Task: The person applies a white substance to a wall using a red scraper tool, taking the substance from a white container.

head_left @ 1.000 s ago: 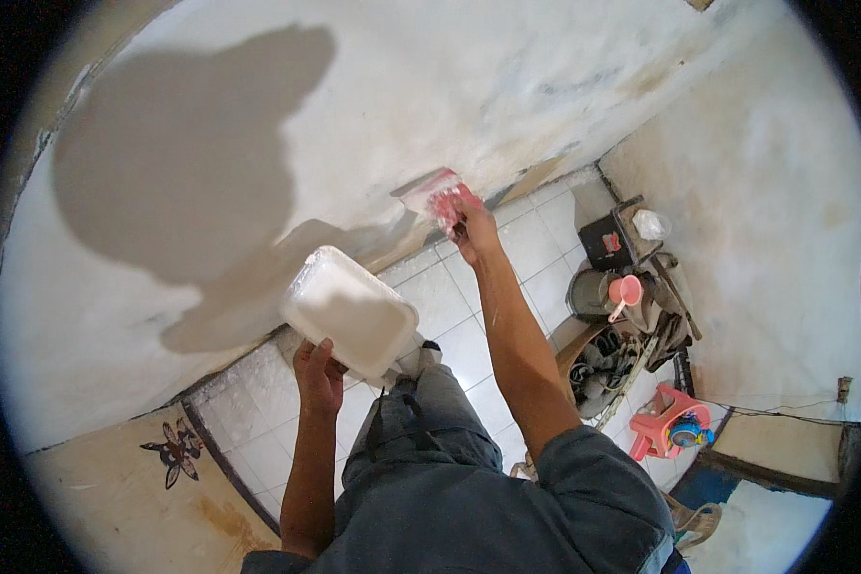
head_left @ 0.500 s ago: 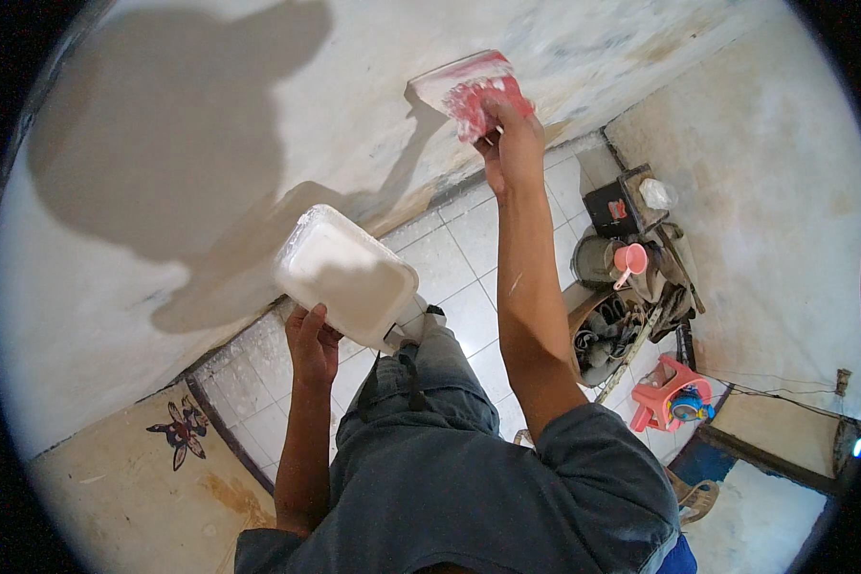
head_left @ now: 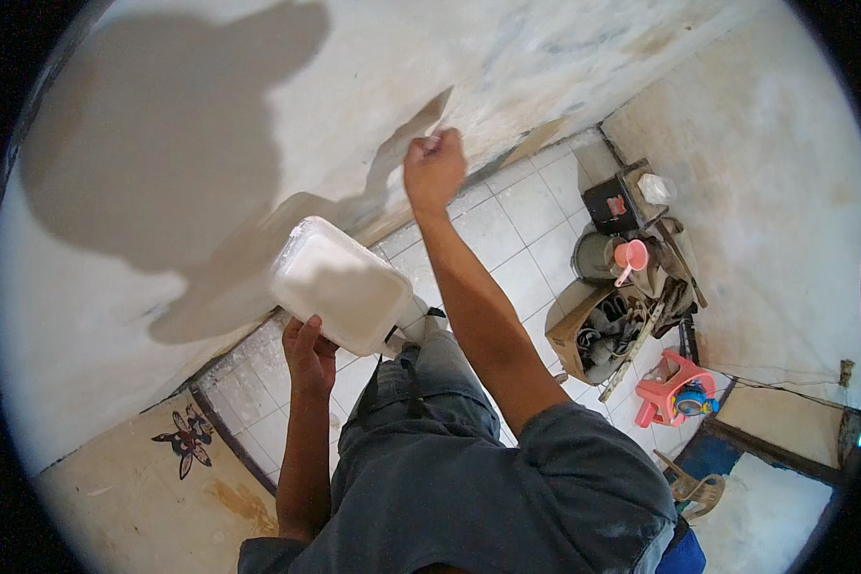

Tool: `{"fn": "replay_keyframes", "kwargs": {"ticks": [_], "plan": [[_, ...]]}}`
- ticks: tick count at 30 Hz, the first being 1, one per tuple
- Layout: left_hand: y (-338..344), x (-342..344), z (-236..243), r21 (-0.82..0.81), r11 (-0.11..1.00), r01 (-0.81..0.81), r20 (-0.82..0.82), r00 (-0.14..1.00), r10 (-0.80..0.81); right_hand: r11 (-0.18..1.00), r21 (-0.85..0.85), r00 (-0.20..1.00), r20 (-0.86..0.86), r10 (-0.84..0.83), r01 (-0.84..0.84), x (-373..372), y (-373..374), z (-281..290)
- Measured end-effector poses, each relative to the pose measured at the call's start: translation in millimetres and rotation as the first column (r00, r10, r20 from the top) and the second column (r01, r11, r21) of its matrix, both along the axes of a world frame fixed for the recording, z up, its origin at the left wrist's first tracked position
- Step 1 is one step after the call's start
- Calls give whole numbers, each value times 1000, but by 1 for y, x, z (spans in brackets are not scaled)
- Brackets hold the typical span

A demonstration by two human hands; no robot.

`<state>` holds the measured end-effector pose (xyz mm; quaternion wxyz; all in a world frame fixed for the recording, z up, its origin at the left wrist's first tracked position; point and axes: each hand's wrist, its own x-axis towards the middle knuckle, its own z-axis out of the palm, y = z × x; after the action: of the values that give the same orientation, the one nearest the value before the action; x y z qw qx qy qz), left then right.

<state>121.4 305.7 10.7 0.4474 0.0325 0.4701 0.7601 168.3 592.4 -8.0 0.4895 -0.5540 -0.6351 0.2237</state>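
The left hand grips the tray by its edge, above the floor. Beyond the tray, the right hand is curled near the wall, around what I cannot tell. Rightward of it, a black box bears a red label, unreadable.

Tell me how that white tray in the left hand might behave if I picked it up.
The white tray is probably fairly stiff: its sides look unbent though the left hand grips only one edge. It seems light enough for one hand. It could tip, since most of it extends beyond the grip.
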Motion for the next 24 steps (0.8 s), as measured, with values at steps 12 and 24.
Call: {"fn": "replay_keyframes", "kwargs": {"ticks": [12, 24], "plan": [[-16, -6, -6, -23, 998, -60, -3, 998, 60, 874, -242, 582, -811, 56, -422, 31, -18, -66], [-12, -4, -4, -12, 999, -42, 10, 999, 42, 976, 98, 956, -206, 211, -194, -24, -17, 52]]}}
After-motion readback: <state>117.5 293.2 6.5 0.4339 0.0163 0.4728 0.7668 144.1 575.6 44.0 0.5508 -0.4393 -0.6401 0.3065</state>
